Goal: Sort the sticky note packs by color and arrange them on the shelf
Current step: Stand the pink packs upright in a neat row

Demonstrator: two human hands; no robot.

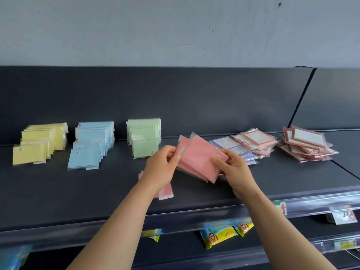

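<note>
Both hands hold a bundle of pink sticky note packs (198, 158) just above the dark shelf (78, 191). My left hand (161, 168) grips the bundle's left edge, and my right hand (231, 168) grips its right corner. Another pink pack (166, 192) lies flat on the shelf, partly hidden under my left wrist. To the left stand sorted rows: yellow packs (39, 143), blue packs (91, 145) and green packs (145, 138), leaning toward the back panel.
Right of my hands lies a loose heap of purple-framed and red-framed packs (251, 145), and a further pile of red-framed packs (307, 145). The shelf's front rail carries a price tag (281, 208). Snack packets (222, 234) hang on the level below.
</note>
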